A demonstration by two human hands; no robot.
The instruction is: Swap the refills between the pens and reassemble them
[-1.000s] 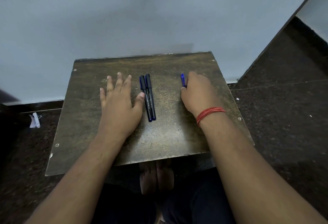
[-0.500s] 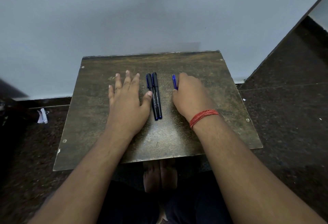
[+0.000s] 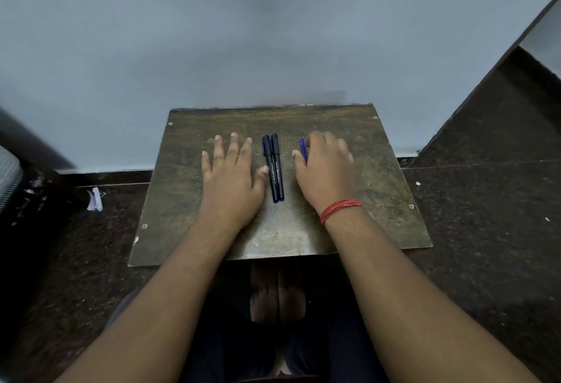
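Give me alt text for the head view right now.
Two dark pens lie side by side on a worn board, between the flat left hand and the right hand, which covers a blue pen. A red thread circles the right wrist.

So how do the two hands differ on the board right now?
The left hand lies flat with fingers spread, holding nothing; the right hand is curled over a blue pen, of which only the far end shows. The left hand's thumb touches the two black pens; the right hand sits apart from them. Only the right wrist wears a red thread band. Both rest on the worn board.
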